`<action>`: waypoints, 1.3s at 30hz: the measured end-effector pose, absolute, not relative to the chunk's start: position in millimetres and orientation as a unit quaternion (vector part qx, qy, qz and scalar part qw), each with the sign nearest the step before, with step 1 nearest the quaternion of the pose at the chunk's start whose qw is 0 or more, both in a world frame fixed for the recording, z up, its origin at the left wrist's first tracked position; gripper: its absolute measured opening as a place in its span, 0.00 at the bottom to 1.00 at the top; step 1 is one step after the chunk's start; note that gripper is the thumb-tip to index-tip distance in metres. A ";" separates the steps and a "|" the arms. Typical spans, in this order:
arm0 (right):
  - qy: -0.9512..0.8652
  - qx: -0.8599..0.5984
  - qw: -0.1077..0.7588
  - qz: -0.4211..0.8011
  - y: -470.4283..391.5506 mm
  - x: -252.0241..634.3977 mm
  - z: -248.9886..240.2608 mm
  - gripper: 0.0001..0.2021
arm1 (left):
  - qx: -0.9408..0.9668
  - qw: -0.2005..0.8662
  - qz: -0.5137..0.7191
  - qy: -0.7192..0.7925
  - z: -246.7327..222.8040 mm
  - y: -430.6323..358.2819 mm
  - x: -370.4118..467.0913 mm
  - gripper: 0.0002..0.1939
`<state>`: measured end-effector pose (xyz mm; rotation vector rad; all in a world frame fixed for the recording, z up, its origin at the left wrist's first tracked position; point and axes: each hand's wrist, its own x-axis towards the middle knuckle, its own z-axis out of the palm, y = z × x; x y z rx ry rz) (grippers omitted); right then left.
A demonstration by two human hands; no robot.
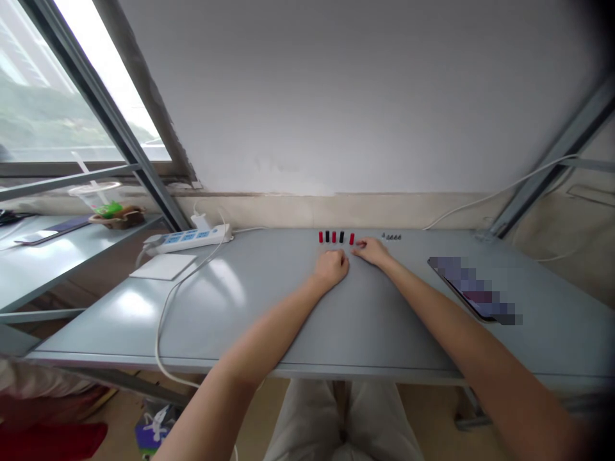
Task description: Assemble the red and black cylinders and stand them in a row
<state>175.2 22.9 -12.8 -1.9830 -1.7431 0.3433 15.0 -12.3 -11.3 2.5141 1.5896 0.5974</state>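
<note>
Near the back edge of the grey table (269, 320), several small upright blocks stand in a row, alternating red and black. Four-sided or round, I cannot tell. The leftmost is a red block (321, 237), with a black block (327, 236) beside it. At the right end, past a small gap, stands another red block (352, 239). My right hand (373, 251) is just right of it, thumb and forefinger apart, fingertips close to it; contact is unclear. My left hand (332, 267) rests closed on the table in front of the row, its inside hidden.
Several small grey pieces (394, 237) lie right of the row. A phone-like device (473, 291) with a blurred screen lies at right. A power strip (192, 238), a white flat square (163, 267) and a loose white cable (166, 307) occupy the left side. A wall stands behind.
</note>
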 end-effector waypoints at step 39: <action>-0.737 -0.655 0.140 -0.091 -25.1 172.8 7.7 0.07 | 0.762 0.155 0.414 0.474 -15.5 -3.9 14.9 0.12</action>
